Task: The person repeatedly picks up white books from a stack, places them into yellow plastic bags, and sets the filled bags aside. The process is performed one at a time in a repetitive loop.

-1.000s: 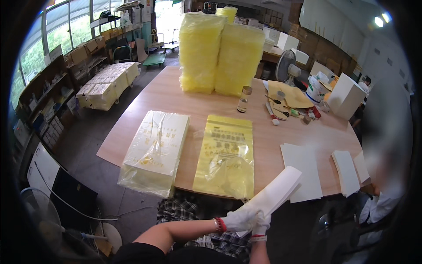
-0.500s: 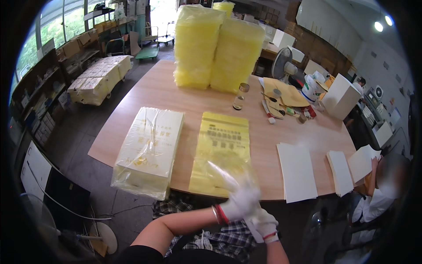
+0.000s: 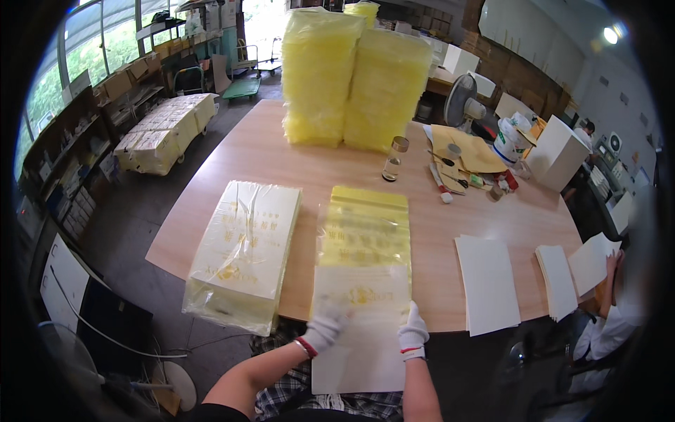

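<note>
White paper [image 3: 358,362] set between two gloved hands, its far end at a yellow bag [image 3: 369,202]

In the head view, the near part of the paper is left unsupported past the edge of the tabletop [image 3: 232,144], so a sag or a crease across that edge could be caused if either side were let go. The far corners, judged to be covered by the bag's clear film, could be snagged on it if the paper were pushed askew. The thin film could be wrinkled or torn by uneven pressure from the fingers.

The paper is placed directly between the two sets of fingers and is extended both beyond them and back toward the body. The bag is laid flat, mostly just beyond the fingers. The left hand [image 3: 326,330] is blurred at the paper's left edge; whether its fingers are closed cannot be told. The right hand [image 3: 413,330] is set against the right edge, fingers pointed forward; whether paper or film is pinched cannot be told. A wrapped stack [image 3: 246,235] is seen left of the left fingers, and loose white sheets [image 3: 489,285] right of the right ones.
</note>
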The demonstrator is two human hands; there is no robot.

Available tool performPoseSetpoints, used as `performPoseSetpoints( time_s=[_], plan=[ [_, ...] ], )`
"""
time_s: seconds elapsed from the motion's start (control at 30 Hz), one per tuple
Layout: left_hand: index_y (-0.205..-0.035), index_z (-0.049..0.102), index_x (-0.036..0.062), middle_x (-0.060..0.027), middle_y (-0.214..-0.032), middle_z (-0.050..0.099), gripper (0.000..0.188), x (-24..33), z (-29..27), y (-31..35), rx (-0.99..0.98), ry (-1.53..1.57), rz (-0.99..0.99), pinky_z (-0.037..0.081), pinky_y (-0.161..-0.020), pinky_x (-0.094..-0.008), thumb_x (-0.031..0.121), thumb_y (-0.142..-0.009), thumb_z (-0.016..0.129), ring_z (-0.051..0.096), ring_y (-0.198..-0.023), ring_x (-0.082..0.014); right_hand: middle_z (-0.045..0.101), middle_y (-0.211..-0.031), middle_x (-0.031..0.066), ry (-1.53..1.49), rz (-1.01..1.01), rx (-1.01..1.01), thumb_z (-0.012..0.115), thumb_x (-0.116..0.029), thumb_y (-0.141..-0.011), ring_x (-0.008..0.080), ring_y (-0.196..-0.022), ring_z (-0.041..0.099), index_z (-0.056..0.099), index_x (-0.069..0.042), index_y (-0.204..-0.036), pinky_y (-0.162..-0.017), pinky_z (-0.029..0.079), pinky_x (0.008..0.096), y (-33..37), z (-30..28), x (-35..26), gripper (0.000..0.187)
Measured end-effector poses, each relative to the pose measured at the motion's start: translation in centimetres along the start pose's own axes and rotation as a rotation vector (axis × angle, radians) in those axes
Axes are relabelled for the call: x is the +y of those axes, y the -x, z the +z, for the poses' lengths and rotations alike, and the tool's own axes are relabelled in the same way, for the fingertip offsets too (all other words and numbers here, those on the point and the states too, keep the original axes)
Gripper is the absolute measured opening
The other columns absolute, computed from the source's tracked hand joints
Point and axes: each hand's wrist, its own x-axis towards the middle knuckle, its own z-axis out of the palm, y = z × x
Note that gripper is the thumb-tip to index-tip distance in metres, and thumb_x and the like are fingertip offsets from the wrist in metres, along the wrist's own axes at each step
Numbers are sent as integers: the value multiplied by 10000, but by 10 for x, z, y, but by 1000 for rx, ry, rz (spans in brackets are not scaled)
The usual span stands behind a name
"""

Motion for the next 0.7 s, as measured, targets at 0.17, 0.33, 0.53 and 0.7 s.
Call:
performPoseSetpoints(
  time_s=[0.17, 0.33, 0.53, 0.7],
  plan=[
    [-989, 496, 24, -121, -851, 533, 247, -17, -14, 23, 29, 735, -777, 454, -701, -317, 4, -747, 545, 546, -769, -217, 606, -886, 239, 0, 19, -182, 510, -107, -760, 421, -743, 577, 22, -132, -1417, -640, 438, 499, 26, -3, 18, 819],
    [-868, 450, 18, -104, -728, 526, 98, 13, -58, 57, -105, 512, -746, 430, -577, -350, 10, -790, 509, 533, -649, -218, 587, -974, 283, -200, -125, -250, 511, -138, -783, 438, -783, 581, -40, -98, -1407, -650, 442, 511, 92, -15, 25, 833],
    [-966, 413, 27, -210, -974, 525, 239, 68, -151, 108, -319, 546, -543, 466, -641, -412, 87, -789, 561, 570, -705, -383, 572, -841, 242, -303, -220, -348, 536, -197, -790, 405, -659, 561, 131, -86, -1327, -562, 433, 489, 200, -38, 37, 681],
    [-1232, 462, 16, -147, -1223, 471, 443, 62, -158, 144, -523, 1419, -791, 476, -821, -310, 78, -804, 559, 526, -1050, -247, 554, -685, 181, -263, -524, -343, 538, -197, -778, 356, -545, 531, 392, -92, -1240, -489, 428, 446, 253, -42, 43, 495]
  ],
)
